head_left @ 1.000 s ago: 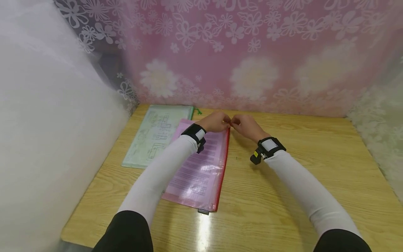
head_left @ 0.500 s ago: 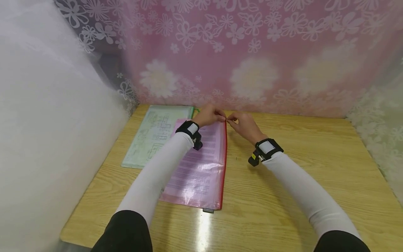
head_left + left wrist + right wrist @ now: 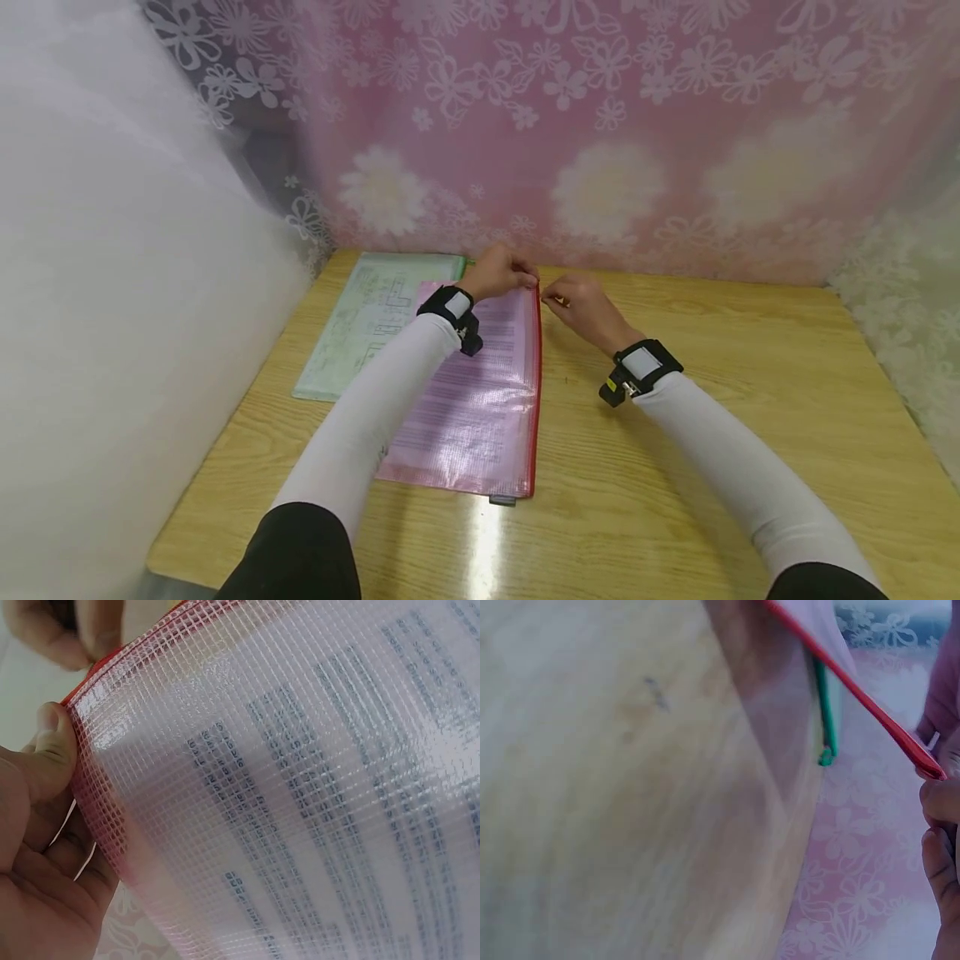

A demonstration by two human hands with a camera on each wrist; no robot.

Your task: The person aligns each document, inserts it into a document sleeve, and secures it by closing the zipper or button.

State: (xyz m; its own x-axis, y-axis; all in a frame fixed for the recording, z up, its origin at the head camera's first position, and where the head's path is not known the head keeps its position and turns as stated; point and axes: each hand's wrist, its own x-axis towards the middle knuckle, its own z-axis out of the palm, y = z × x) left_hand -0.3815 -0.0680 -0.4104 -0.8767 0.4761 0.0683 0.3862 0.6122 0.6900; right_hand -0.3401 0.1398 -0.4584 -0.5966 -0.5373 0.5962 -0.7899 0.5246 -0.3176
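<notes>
A pink mesh zip pouch (image 3: 457,417) with printed sheets inside lies on the table, its red zipper edge (image 3: 537,375) on the right. At its far right corner, my left hand (image 3: 498,273) pinches the pouch; the left wrist view shows the thumb (image 3: 52,742) on top of the mesh and the other fingers beneath. My right hand (image 3: 588,312) is just right of that corner, thumb and forefinger pinched together at the zipper. The zipper pull is hidden by those fingertips. In the right wrist view, the zipper's red end (image 3: 930,771) rises off the table between the hands.
A pale green zip pouch (image 3: 352,333) holding a sheet of line drawings lies to the left, partly under the pink one. A grey tab (image 3: 502,501) sticks out at the pink pouch's near end. Behind the wooden table (image 3: 712,400) hangs a pink flowered curtain (image 3: 480,150).
The far corner of the pink pouch has shifted slightly left and away from me with my left hand. My right hand has lately slid a little toward me along the zipper.
</notes>
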